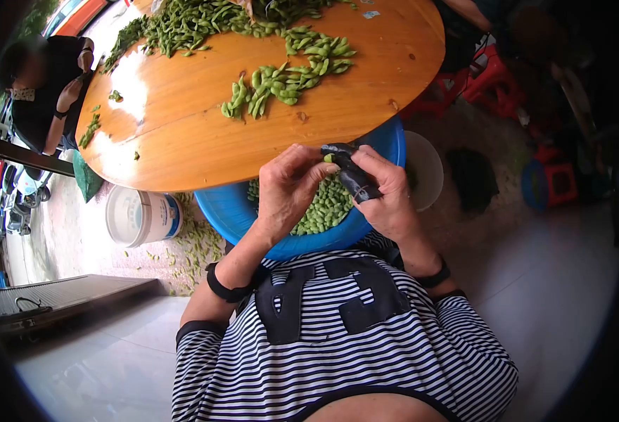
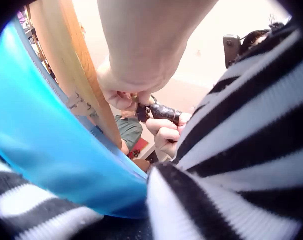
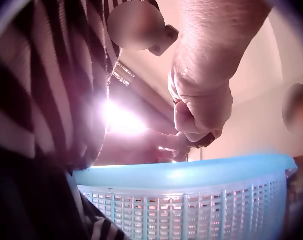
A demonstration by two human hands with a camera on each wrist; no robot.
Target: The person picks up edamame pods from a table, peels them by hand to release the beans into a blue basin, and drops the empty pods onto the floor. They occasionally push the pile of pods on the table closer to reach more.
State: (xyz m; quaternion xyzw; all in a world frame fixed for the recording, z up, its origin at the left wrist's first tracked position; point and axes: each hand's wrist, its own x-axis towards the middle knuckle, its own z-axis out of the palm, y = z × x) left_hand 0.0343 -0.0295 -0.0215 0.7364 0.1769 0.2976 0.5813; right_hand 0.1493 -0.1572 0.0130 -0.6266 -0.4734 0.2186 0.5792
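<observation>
In the head view the left hand (image 1: 288, 186) pinches a green pod (image 1: 330, 159) between thumb and fingers, above the blue basket (image 1: 218, 216). Close beside it, the right hand (image 1: 392, 197) holds a dark wrapped tool (image 1: 357, 179), its top end at the pod. Shelled green beans (image 1: 323, 207) lie in the basket under both hands. The left wrist view shows the dark tool (image 2: 164, 113) between the two hands. Seen from the right wrist, the right hand (image 3: 204, 107) is curled above the basket's rim (image 3: 191, 172); the pod cannot be made out there.
A wooden table (image 1: 183, 148) stands beyond the basket, with piles of pods (image 1: 281, 88) on it. White buckets (image 1: 141, 216) stand left and right of the basket. Scattered pods lie on the floor at left. Another person (image 1: 42, 98) is at the table's left side; red stools (image 1: 492, 84) stand at right.
</observation>
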